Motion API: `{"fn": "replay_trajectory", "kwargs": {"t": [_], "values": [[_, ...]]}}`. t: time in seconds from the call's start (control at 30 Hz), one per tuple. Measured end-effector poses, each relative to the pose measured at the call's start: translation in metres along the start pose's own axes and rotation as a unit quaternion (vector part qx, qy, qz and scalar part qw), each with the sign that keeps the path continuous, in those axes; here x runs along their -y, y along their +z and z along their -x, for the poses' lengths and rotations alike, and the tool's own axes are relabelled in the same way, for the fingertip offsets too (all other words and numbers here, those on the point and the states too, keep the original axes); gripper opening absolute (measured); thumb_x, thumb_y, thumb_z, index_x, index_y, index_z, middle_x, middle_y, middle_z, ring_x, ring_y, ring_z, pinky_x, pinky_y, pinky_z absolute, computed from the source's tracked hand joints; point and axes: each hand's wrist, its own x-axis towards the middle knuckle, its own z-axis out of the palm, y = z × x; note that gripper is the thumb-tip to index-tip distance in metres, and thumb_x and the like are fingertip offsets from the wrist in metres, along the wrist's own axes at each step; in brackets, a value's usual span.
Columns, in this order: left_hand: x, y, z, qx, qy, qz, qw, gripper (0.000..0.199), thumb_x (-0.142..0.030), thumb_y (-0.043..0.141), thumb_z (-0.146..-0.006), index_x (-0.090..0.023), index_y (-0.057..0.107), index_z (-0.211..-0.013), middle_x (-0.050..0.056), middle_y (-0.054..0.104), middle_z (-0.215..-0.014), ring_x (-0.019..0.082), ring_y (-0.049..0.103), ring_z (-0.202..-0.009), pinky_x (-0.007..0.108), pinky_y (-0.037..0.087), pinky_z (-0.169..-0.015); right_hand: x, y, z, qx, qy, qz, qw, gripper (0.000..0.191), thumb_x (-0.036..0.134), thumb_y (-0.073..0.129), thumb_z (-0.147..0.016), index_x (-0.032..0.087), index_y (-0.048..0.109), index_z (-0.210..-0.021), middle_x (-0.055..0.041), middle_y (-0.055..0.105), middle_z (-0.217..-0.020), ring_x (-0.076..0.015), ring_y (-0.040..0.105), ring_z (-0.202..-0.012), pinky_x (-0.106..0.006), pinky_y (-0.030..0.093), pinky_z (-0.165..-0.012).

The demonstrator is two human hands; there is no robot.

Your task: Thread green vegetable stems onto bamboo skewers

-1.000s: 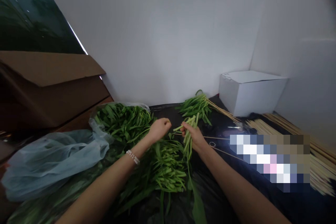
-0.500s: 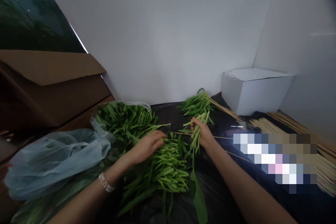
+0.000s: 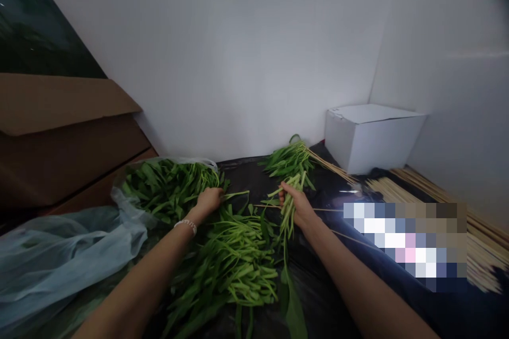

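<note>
My right hand point(image 3: 298, 205) is closed round a small bunch of water spinach stems point(image 3: 289, 217), their pale cut ends up by the thumb and a long leaf trailing down. At the edge of the bagged greens, my left hand point(image 3: 210, 201) has its fingers closed at a single water spinach stem point(image 3: 237, 194), which points right. Below and between the hands lies a loose pile of water spinach point(image 3: 244, 262), cut ends to the right. Behind the right hand rests a leafy bundle point(image 3: 288, 159) with thin sticks point(image 3: 332, 165) running out of it.
A clear plastic bag point(image 3: 79, 249) spreads at the left, with more greens point(image 3: 163, 185) in its mouth. Cardboard box point(image 3: 59, 153) stands behind it. At the right are a white box point(image 3: 369, 140), many thin sticks point(image 3: 397, 196) and a blurred-out patch. Black sheeting point(image 3: 242, 169) covers the surface.
My left hand has moved up and left from the pile to the stem by the bagged greens. My right hand keeps its bunch. The whole view has shifted slightly.
</note>
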Motion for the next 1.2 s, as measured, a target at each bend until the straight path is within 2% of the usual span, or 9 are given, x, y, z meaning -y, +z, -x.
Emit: {"fn": "replay_trajectory", "kwargs": {"t": [0.17,0.4,0.5,0.6,0.73,0.87,1.03,1.1,1.2], "values": [[0.005,-0.005,0.01,-0.07,-0.014,-0.029,0.997,0.008,-0.019,0.064,-0.071,-0.02,0.072,-0.072,0.013,0.071,-0.085,0.031,0.061,-0.098,0.036,0.044,-0.083,-0.002,-0.001,-0.002,0.005,-0.006,-0.003,1.0,0.024,0.033,0.081,-0.063,0.016,0.065,-0.07,0.0034,0.061,-0.053,-0.0071,0.052,-0.041,-0.017,0.041,-0.037],[-0.029,-0.077,-0.005,-0.286,0.008,0.099,0.953,0.023,-0.025,0.05,-0.09,-0.014,0.063,-0.106,0.01,0.065,-0.106,0.023,0.056,-0.101,0.037,0.042,-0.091,-0.002,-0.001,-0.001,0.009,0.013,-0.024,1.0,0.016,0.025,0.076,-0.069,0.017,0.062,-0.072,-0.002,0.069,-0.063,-0.0131,0.064,-0.053,-0.021,0.052,-0.047],[-0.057,-0.092,-0.008,-0.292,0.038,0.176,0.939,0.028,-0.032,0.05,-0.091,-0.014,0.06,-0.111,0.008,0.067,-0.098,0.017,0.063,-0.087,0.033,0.048,-0.083,-0.001,-0.001,0.0,0.019,-0.011,-0.037,0.999,0.021,0.021,0.079,-0.064,0.017,0.062,-0.075,0.0015,0.067,-0.062,-0.0112,0.062,-0.051,-0.021,0.054,-0.051],[-0.089,-0.086,-0.001,-0.189,0.094,0.268,0.94,0.032,-0.042,0.064,-0.082,-0.016,0.066,-0.1,0.006,0.072,-0.088,0.017,0.067,-0.076,0.031,0.052,-0.072,0.001,0.002,0.003,0.055,-0.036,-0.03,0.997,0.028,0.025,0.083,-0.059,0.018,0.064,-0.078,0.0073,0.057,-0.051,-0.0073,0.052,-0.041,-0.02,0.049,-0.044],[-0.127,-0.059,0.021,-0.023,0.181,0.349,0.919,0.035,-0.044,0.072,-0.073,-0.015,0.072,-0.093,0.007,0.074,-0.082,0.019,0.067,-0.073,0.031,0.052,-0.071,0.008,0.007,0.009,0.112,-0.055,-0.04,0.991,0.037,0.028,0.085,-0.058,0.019,0.066,-0.089,0.0092,0.054,-0.051,-0.0058,0.047,-0.041,-0.019,0.047,-0.044],[-0.147,-0.03,0.04,-0.105,0.311,0.135,0.935,0.018,-0.03,0.063,-0.085,-0.018,0.072,-0.095,0.007,0.075,-0.091,0.019,0.068,-0.082,0.03,0.05,-0.075,0.015,0.01,0.011,0.109,-0.047,-0.083,0.989,0.035,0.032,0.085,-0.06,0.019,0.065,-0.086,0.009,0.054,-0.052,-0.0059,0.047,-0.042,-0.019,0.048,-0.044],[-0.146,-0.011,0.055,-0.151,0.455,-0.094,0.873,0.022,-0.026,0.053,-0.094,-0.021,0.068,-0.109,0.007,0.074,-0.097,0.018,0.068,-0.089,0.031,0.048,-0.08,0.018,0.007,0.006,0.035,-0.006,-0.084,0.996,0.025,0.027,0.082,-0.064,0.019,0.059,-0.071,0.0062,0.059,-0.053,-0.0058,0.049,-0.04,-0.018,0.047,-0.041],[-0.139,-0.013,0.06,-0.152,0.461,-0.096,0.869,0.031,-0.035,0.056,-0.092,-0.02,0.064,-0.118,0.008,0.074,-0.101,0.019,0.068,-0.091,0.031,0.049,-0.082,0.018,0.005,0.004,0.024,-0.01,-0.075,0.997,0.022,0.023,0.08,-0.064,0.018,0.06,-0.072,0.0057,0.06,-0.055,-0.0057,0.05,-0.041,-0.017,0.047,-0.041],[-0.123,-0.025,0.064,-0.179,0.371,-0.022,0.911,0.039,-0.044,0.05,-0.093,-0.018,0.063,-0.119,0.009,0.073,-0.104,0.02,0.067,-0.093,0.03,0.05,-0.083,0.02,0.003,0.003,0.037,-0.022,-0.064,0.997,0.019,0.021,0.077,-0.064,0.018,0.064,-0.076,0.0057,0.06,-0.054,-0.0062,0.052,-0.042,-0.017,0.049,-0.043]]}}
